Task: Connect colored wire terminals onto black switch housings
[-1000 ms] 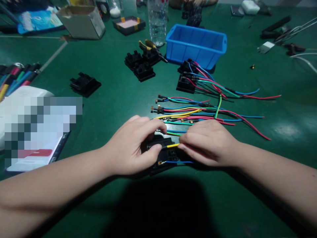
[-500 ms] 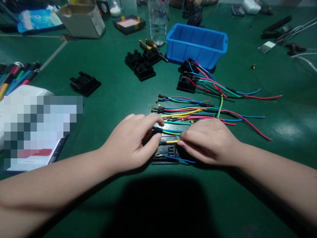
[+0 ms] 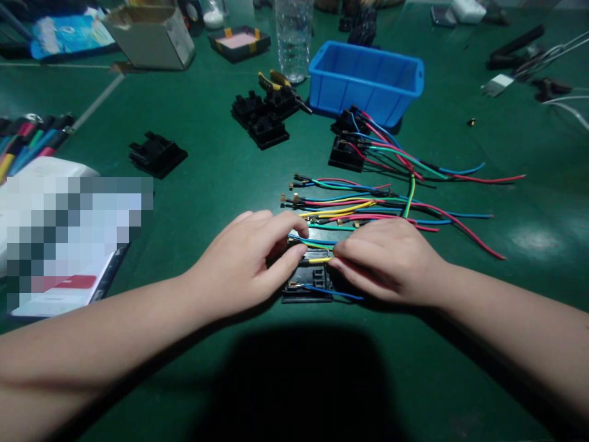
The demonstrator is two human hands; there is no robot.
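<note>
A black plastic housing [image 3: 307, 294] lies on the green table between my hands, a blue wire [image 3: 338, 294] running out of it to the right. My right hand [image 3: 391, 261] is closed in a pinch on a yellow wire [image 3: 317, 261] with a black sleeve, held across the housing's upper part. On the left edge of the housing rests my left hand [image 3: 257, 261]; its thumb touches near the sleeved end of the yellow wire. The left index finger curls above the thumb with a gap between, and the other left fingers are partly hidden.
Just beyond my hands lie loose coloured wires [image 3: 350, 205] with metal terminals. Wired housings [image 3: 345, 153] sit by a blue bin [image 3: 365, 80]. More black housings [image 3: 267, 129], with pliers [image 3: 280, 80], stand near a clear bottle [image 3: 294, 43]. A phone [image 3: 78, 258] is at left.
My left thumb has shifted slightly right and up along the yellow wire's sleeved end. The right hand keeps its pinch almost in place.
</note>
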